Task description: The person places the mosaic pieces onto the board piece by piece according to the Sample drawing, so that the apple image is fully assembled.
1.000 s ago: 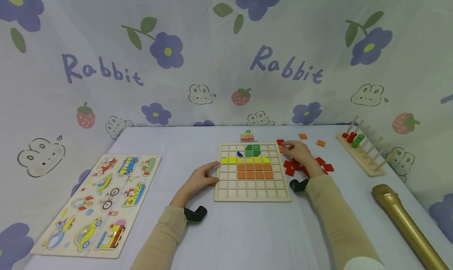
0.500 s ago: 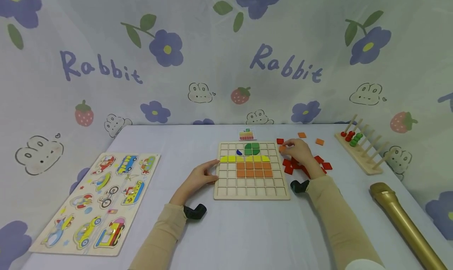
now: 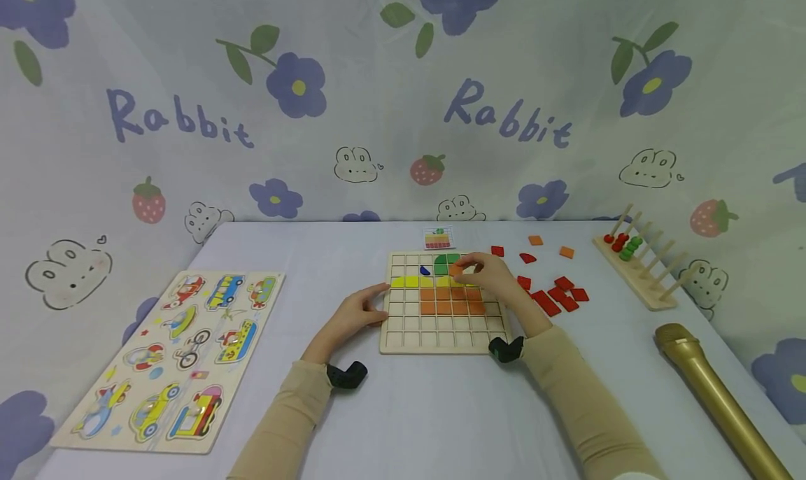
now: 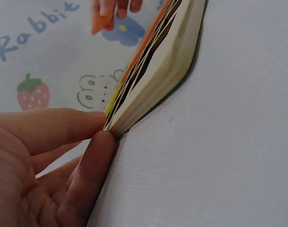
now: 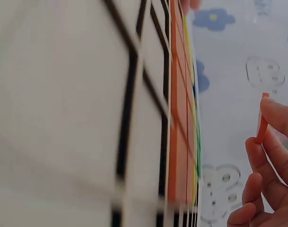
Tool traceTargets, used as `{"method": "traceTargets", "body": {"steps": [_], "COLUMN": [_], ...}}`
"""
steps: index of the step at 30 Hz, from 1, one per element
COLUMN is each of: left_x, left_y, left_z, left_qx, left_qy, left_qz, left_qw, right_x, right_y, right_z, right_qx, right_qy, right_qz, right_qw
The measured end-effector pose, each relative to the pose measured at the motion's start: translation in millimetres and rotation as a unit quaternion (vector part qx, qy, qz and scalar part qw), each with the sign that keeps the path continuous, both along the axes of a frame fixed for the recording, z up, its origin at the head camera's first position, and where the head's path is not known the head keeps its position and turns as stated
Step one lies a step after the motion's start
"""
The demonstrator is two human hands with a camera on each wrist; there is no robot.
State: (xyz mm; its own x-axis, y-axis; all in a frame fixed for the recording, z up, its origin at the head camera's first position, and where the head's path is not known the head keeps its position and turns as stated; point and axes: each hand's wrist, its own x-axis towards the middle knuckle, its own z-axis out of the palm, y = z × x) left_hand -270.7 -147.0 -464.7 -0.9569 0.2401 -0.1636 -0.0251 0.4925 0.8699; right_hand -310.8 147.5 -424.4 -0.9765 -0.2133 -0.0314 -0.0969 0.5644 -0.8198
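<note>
A wooden grid board (image 3: pixel 403 336) lies flat in the middle of the table. Set in its cells are green tiles (image 3: pixel 440 264), a small blue piece (image 3: pixel 425 270), a row of yellow tiles (image 3: pixel 406 282) and two rows of orange tiles (image 3: pixel 443 301). Over the board's upper part, my right hand (image 3: pixel 494 277) pinches a loose orange tile (image 5: pixel 263 118) between thumb and fingertips, and it overlaps the green tiles in the head view. At the left edge, my left hand (image 3: pixel 355 315) touches the board's side with thumb and index finger spread apart.
Red tiles (image 3: pixel 546 304) lie scattered right of the board, with orange ones (image 3: pixel 567 252) behind. A pattern card (image 3: pixel 439 238) is at the board's far edge. A vehicle puzzle (image 3: pixel 182 361) lies left; a bead peg rack (image 3: pixel 636 270) and gold microphone (image 3: pixel 718 396) are right.
My right hand has picked up the orange tile from beside the board and carried it left over the upper rows, uncovering red tiles. My left hand stays at the board's edge.
</note>
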Motion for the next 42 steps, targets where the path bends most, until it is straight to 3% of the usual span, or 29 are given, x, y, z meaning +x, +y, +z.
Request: {"method": "traceTargets", "body": {"steps": [6, 14, 28, 42], "left_x": [-0.1, 0.7, -0.4, 0.0], "left_y": [0.4, -0.9, 0.5, -2.1], "left_z": [-0.3, 0.4, -0.1, -0.4], "left_qx": [0.006, 0.01, 0.01, 0.002], "left_qy": [-0.001, 0.001, 0.004, 0.007], "left_qz": [0.0, -0.01, -0.014, -0.011], "left_qw": [1.0, 0.9999, 0.9998, 0.9999], "right_x": [6.6, 9.7, 8.1, 8.2], "right_y": [-32, -61, -85, -87], "right_z": [-3.4, -12.7, -18.0, -18.3], "right_qx": [-0.045, -0.045, 0.082, 0.111], "right_qy": [-0.014, -0.037, 0.008, 0.031], "right_qz": [0.029, 0.046, 0.041, 0.043], "right_qw": [0.9985, 0.9972, 0.9957, 0.9924]}}
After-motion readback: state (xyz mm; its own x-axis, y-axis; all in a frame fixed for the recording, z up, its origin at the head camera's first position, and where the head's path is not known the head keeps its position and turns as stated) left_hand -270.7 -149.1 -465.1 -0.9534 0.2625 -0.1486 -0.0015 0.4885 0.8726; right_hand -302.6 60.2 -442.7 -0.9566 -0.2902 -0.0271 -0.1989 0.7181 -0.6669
